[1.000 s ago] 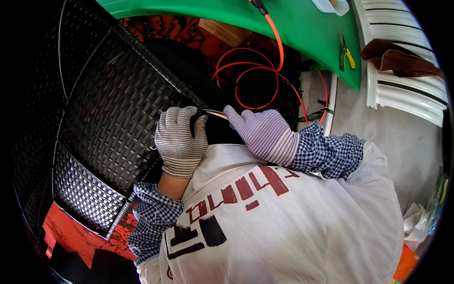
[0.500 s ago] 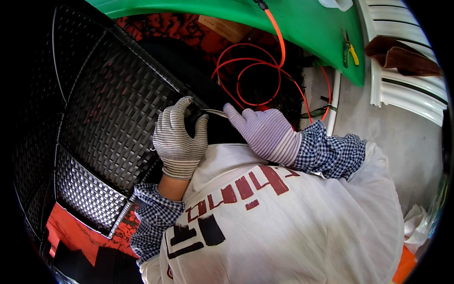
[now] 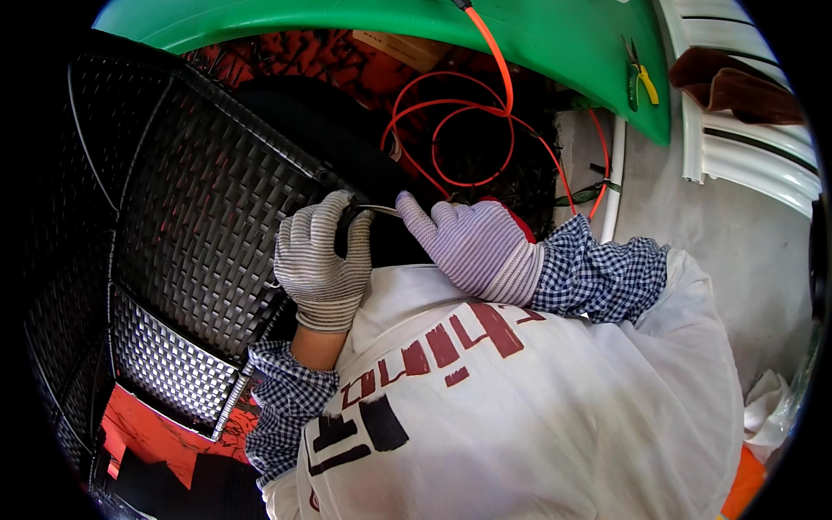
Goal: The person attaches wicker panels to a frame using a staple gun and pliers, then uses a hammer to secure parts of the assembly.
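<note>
A large black woven wicker panel (image 3: 217,199) stands tilted at my left. My left hand (image 3: 322,264), in a grey-and-white striped knit glove, is curled at the panel's edge, with its fingertips against the rim. Whatever it pinches there is hidden. In a purple-and-white striped glove, my right hand (image 3: 472,243) grips a tool with a thin curved metal tip (image 3: 379,209); a bit of red shows behind the hand. That tip points left and reaches the rim beside my left fingers. My forefinger lies along the tool.
A green curved surface (image 3: 347,17) spans the far side, with yellow-and-green pliers (image 3: 641,82) on it. Below it loops an orange-red hose (image 3: 472,108). White slats (image 3: 758,160) at the far right carry a brown cloth (image 3: 732,87). Red flooring (image 3: 152,433) shows under the panel.
The panel's upper edge has shifted slightly down and left in view. My right hand has moved a little left, bringing the metal tip closer to my left fingers.
</note>
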`<state>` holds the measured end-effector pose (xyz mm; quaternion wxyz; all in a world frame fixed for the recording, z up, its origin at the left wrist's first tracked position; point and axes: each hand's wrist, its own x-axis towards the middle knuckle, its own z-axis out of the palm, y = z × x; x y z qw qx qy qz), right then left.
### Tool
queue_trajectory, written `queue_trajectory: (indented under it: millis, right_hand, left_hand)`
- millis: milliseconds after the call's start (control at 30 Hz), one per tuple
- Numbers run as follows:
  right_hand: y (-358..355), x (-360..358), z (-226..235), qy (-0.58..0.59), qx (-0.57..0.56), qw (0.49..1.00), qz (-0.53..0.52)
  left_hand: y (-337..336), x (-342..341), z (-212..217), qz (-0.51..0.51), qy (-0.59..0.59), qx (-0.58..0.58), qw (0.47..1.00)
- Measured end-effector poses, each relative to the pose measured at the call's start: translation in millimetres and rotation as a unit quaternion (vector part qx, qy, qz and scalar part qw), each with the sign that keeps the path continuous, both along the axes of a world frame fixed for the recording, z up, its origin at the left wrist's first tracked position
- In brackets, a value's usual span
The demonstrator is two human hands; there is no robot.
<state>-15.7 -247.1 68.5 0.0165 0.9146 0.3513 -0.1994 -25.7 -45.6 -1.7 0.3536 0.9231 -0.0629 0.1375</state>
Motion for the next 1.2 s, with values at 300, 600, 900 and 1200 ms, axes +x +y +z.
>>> queue_trajectory:
  millis: [300, 600, 900, 1200]
  right_hand:
    - [-2.6, 13.0, 2.6, -0.02, 0.005, 0.999, 0.028]
    - [-4.6, 19.2, 12.3, -0.034, 0.006, 0.999, 0.015]
    - [-2.4, 25.6, 32.3, -0.034, -0.012, 0.999, 0.019]
    - [54.6, 126.1, 94.0, -0.109, 0.388, 0.893, -0.198]
  left_hand:
    - [-2.7, 2.4, 1.0, 0.022, 0.016, 0.004, 1.0]
    - [-2.5, 8.5, 8.6, -0.001, 0.008, -0.021, 1.0]
    - [12.7, -0.4, 7.0, -0.056, -0.04, -0.03, 0.997]
    - [9.8, -6.7, 14.8, -0.063, -0.044, -0.048, 0.996]
